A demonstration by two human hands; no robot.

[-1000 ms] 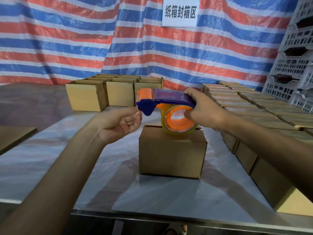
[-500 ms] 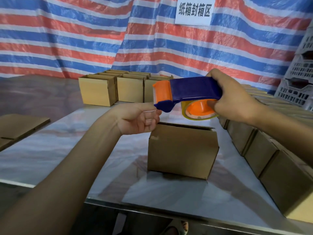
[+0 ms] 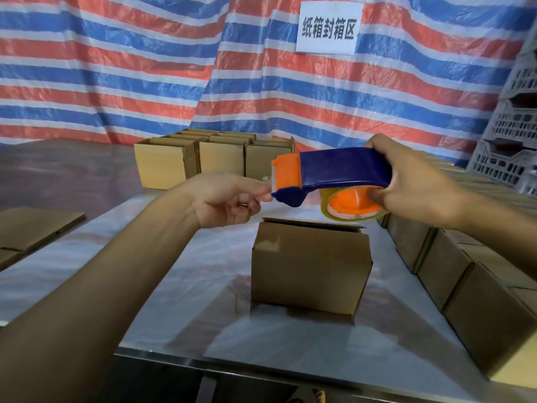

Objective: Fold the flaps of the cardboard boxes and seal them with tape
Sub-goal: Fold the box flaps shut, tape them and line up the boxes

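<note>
Blue tape dispenser level, nose leftward, held in right grip, left grip seemingly pinching tape end

Centre: 1 cardboard box on the table, with the tape dispenser above it. The left hand is at its left end, seemingly on the tape end; the right hand is at its right end. Behind: a cluster of boxes, then a tarp bearing a sign. Right: a row of boxes, with crates beyond. Left of the table: flat cardboard.

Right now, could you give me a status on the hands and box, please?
Right hand grips tape dispenser above box. Left hand pinches tape end. Box looks untaped; nothing blocking.
</note>
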